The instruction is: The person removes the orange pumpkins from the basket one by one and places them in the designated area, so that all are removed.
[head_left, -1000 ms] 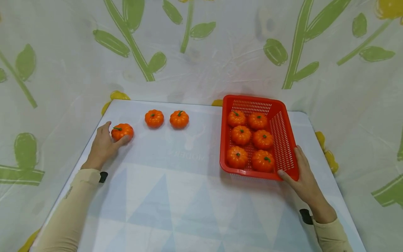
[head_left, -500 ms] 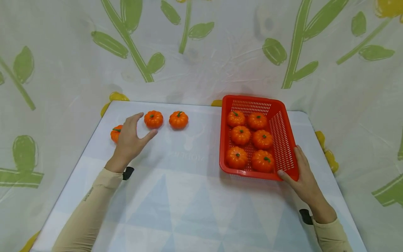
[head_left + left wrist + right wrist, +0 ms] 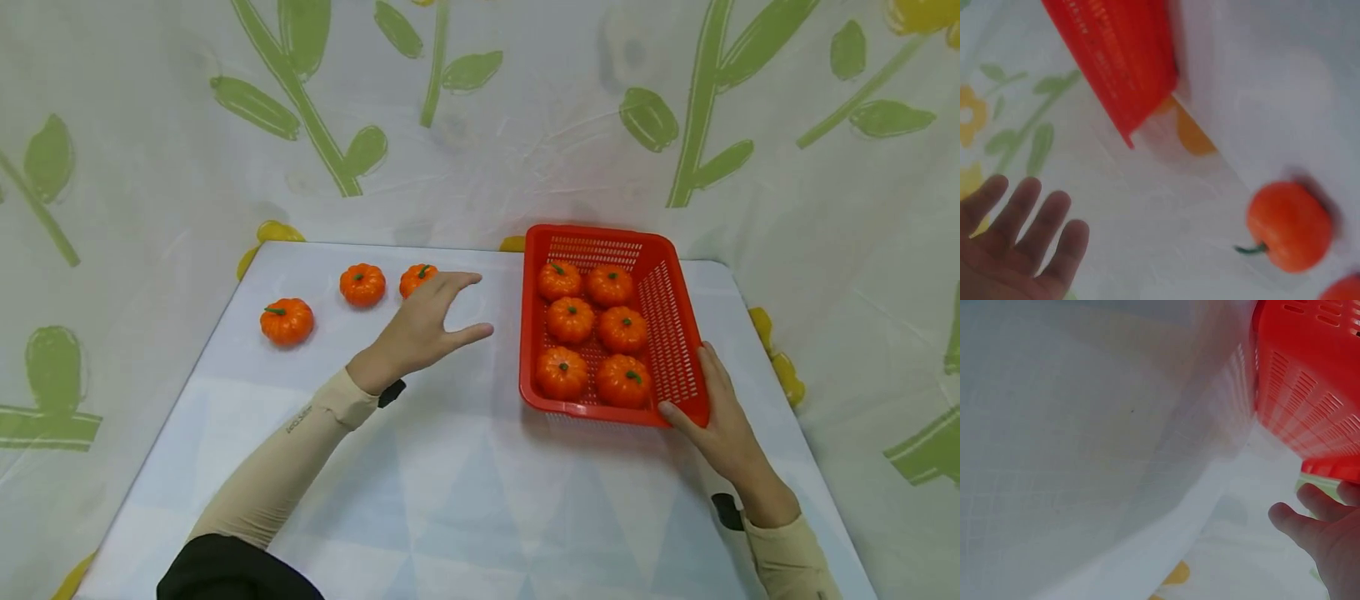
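Note:
My left hand (image 3: 420,327) hovers over the table with thumb and fingers spread apart and nothing between them. In the left wrist view, its fingers (image 3: 1054,228) are extended. It partly covers one small orange pumpkin (image 3: 415,278) with a green stem. Two more pumpkins sit to its left, a middle pumpkin (image 3: 363,285) and a left pumpkin (image 3: 287,322). My right hand (image 3: 716,417) rests against the near right corner of a red plastic basket (image 3: 530,333), thumb at the front rim. Its fingers (image 3: 1297,525) look straight beside the basket wall. Several pumpkins (image 3: 570,320) lie in rows inside the basket.
A white table (image 3: 450,467) with pale blue triangles lies beneath everything. Behind it and at both sides hangs a whitish curtain (image 3: 525,150) printed with green leaves and yellow flowers. A dark rounded shape (image 3: 236,571) covers part of the left sleeve at the bottom.
My left hand has left the leftmost pumpkin and moved right, past the middle one, toward the basket. That pumpkin stays on the table. The right hand and basket hold their place.

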Action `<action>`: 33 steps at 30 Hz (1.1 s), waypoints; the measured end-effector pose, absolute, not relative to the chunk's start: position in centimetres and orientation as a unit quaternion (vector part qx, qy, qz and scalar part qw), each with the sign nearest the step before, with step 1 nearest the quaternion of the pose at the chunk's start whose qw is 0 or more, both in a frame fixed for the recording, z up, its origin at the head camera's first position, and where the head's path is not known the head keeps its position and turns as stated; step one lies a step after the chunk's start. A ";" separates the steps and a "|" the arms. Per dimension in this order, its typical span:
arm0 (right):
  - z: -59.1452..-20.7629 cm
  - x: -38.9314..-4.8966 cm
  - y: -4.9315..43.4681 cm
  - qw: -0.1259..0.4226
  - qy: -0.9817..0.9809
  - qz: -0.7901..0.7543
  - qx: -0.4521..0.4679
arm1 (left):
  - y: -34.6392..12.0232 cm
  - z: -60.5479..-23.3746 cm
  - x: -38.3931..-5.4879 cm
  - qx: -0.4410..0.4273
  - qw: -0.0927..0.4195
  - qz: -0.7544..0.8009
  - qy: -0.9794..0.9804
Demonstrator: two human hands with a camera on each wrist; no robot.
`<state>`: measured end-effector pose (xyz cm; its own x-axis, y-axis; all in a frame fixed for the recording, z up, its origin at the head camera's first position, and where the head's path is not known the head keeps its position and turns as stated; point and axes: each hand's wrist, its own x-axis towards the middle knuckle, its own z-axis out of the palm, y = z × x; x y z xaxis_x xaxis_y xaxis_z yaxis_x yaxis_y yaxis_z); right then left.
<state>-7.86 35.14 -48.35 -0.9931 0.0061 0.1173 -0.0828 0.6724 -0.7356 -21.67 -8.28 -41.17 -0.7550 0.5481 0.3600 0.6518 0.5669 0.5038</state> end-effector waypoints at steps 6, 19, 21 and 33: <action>-48.4 -7.9 35.1 0.056 -0.910 0.409 0.023 | -4.1 -40.7 -22.3 -0.411 0.042 -0.286 -0.865; -48.4 -7.8 35.1 0.056 -0.908 0.415 0.021 | 2.5 -40.5 -23.4 -0.484 -0.133 -0.185 -0.845; -48.4 -7.8 35.0 0.055 -0.908 0.415 0.020 | 3.2 -40.5 -23.4 -0.498 -0.134 -0.141 -0.845; -48.6 -7.8 35.1 0.061 -0.909 0.411 0.025 | 6.6 -40.7 -23.2 -0.527 -0.183 -0.033 -0.829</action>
